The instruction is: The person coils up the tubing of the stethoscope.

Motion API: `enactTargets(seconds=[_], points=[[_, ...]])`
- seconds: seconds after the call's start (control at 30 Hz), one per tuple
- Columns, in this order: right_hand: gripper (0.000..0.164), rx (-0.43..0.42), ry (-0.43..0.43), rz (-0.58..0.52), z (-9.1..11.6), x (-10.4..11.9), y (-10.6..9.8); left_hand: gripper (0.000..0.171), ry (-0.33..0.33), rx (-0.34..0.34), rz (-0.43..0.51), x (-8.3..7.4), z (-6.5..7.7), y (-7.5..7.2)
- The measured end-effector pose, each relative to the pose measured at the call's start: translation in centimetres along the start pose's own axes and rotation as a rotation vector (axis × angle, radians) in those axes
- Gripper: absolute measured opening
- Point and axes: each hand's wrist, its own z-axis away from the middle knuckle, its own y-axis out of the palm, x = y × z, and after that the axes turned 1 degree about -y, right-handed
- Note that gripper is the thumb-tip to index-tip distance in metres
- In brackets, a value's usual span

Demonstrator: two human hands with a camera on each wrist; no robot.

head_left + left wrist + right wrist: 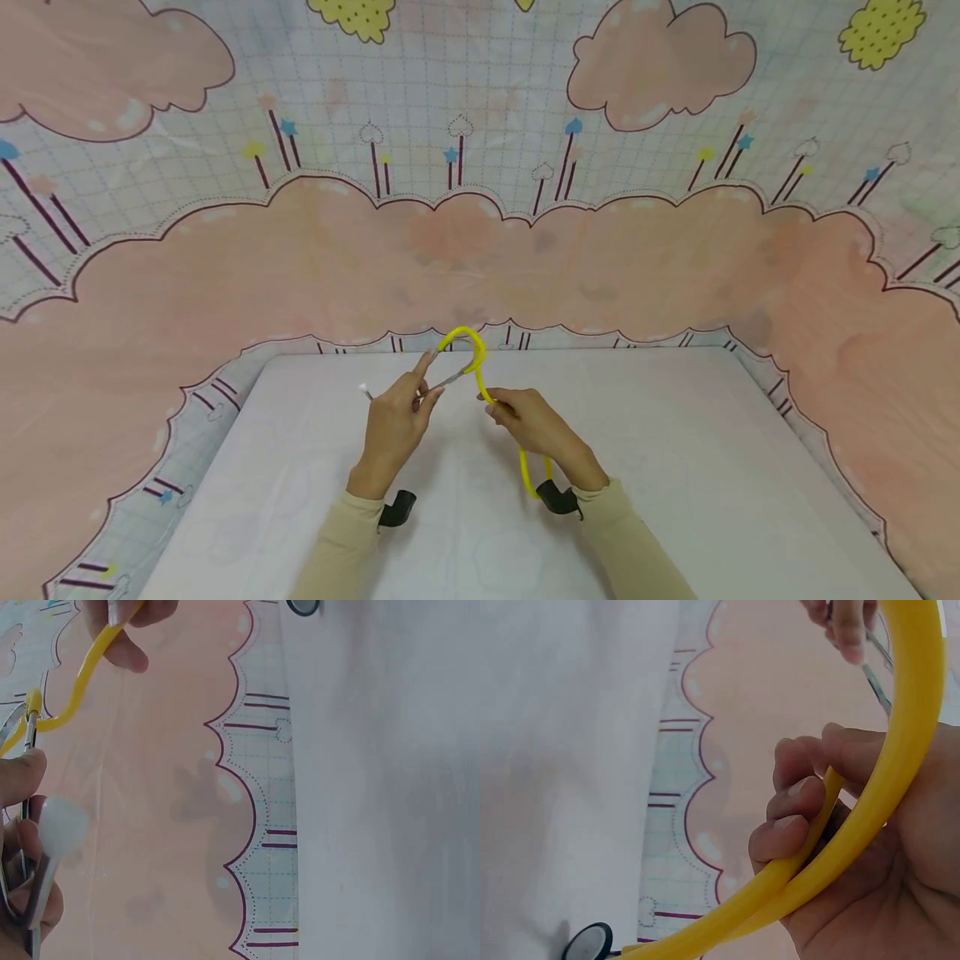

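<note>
A stethoscope with yellow tubing [481, 379] is held up between both hands above the white table. My left hand [393, 425] grips its metal ear tubes [450, 379], index finger stretched along one of them towards the yellow fork. A white ear tip [64, 825] sticks out past the fingers of that hand. My right hand [536, 421] holds the yellow tubing below the fork, fingers curled round it. From there the tubing hangs in a loop under the right wrist. The round chest piece [589, 945] dangles at the tubing's lower end; in the head view it is hidden.
The white table [300, 500] spreads beneath both hands. Behind and beside it hangs a patterned curtain [487, 258] with pink clouds. A black wrist camera [397, 508] sits at the left wrist and another [558, 497] at the right, close to the hanging tubing.
</note>
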Motion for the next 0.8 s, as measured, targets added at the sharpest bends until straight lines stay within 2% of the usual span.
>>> enactTargets(seconds=[0.23, 0.5, 0.63, 0.8], points=[[0.029, -0.038, -0.019, -0.008, 0.3, 0.2, -0.7, 0.063, -0.044, 0.000, -0.031, 0.8, 0.2, -0.1], [0.028, -0.053, -0.127, -0.062, 0.8, 1.7, -1.2, 0.064, -0.168, 0.029, -0.047, 1.3, 0.2, -0.4], [0.028, -0.047, -0.161, -0.105, 0.9, 2.1, -1.1, 0.063, -0.203, 0.047, 0.005, 0.8, 0.1, -0.5], [0.028, 0.001, -0.172, -0.161, 0.9, 2.1, -0.9, 0.063, -0.225, 0.048, 0.122, 0.3, 0.0, -0.4]])
